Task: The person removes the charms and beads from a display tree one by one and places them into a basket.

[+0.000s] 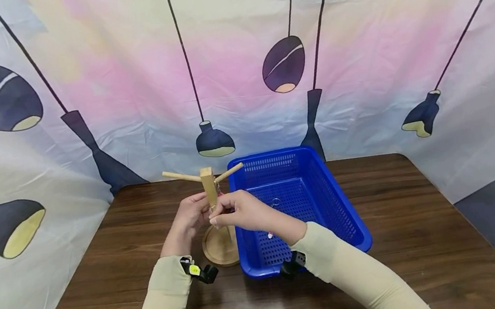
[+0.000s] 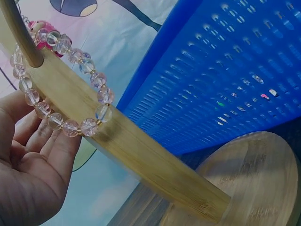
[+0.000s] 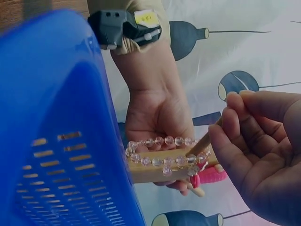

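Observation:
A wooden jewellery stand (image 1: 208, 179) with a square post, side pegs and a round base (image 1: 212, 249) stands left of the basket. A bracelet of clear and pale pink beads (image 2: 104, 96) hangs over one of its pegs, lying against the post. My left hand (image 1: 187, 219) holds the post from the left, its fingers passing behind the wood in the right wrist view. With thumb and fingertips, my right hand (image 1: 243, 211) pinches the end of the peg (image 3: 204, 139) that carries the bracelet. Something bright pink (image 3: 211, 175), perhaps a charm, shows behind the post.
The blue perforated basket (image 1: 292, 151) is close to the stand's right side. A ring-shaped item (image 1: 276, 202) and a small red and white piece (image 1: 270, 235) lie in it. The dark wooden table (image 1: 404, 206) meets a printed cloth backdrop (image 1: 131, 86) at its far edge.

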{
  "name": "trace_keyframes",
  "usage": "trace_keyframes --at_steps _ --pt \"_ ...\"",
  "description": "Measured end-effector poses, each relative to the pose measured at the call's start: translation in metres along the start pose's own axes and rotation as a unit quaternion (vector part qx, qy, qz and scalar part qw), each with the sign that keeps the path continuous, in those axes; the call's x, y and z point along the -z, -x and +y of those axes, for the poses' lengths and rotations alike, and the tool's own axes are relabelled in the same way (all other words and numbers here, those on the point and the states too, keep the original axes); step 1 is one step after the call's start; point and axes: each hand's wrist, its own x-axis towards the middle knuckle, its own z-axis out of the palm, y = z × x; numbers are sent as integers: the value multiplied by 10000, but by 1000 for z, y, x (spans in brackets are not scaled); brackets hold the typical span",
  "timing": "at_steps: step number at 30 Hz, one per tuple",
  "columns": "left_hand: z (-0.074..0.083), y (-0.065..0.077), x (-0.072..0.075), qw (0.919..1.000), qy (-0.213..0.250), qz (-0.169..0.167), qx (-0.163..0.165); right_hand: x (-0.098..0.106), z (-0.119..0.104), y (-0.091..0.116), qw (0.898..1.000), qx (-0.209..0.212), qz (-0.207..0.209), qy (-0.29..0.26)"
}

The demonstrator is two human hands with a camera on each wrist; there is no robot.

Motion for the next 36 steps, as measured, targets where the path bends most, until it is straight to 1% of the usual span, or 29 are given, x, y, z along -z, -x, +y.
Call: trace_keyframes --at_steps 4,9,11,16,27,31,33,34,36 --pt "1 -1 3 9997 -17 -246 51 -4 0 -1 9999 -51 128 -35" --pt "0 -3 7 9994 -195 -276 83 -7 0 -2 9999 -53 134 5" --pt "-1 -4 8 9992 -302 -228 86 -8 0 -3 9999 -71 144 -1" --pt "-1 -4 9 9990 -339 -258 106 -9 -2 -3 9997 -124 207 -38" --pt "-2 -4 10 9988 -354 -315 -97 -8 -5 -3 9993 -236 295 27" --pt "-2 -1 11 9988 -446 -163 -134 -8 -4 -3 9992 -252 314 44" --pt "-2 4 12 9990 -408 -59 -175 -8 -3 -3 9992 -262 314 46" --pt "-2 6 13 9991 -341 1 -238 -8 -3 -3 9992 -262 313 53" --pt "-2 11 14 9990 -26 31 -440 -8 -3 -3 9992 -232 316 62"
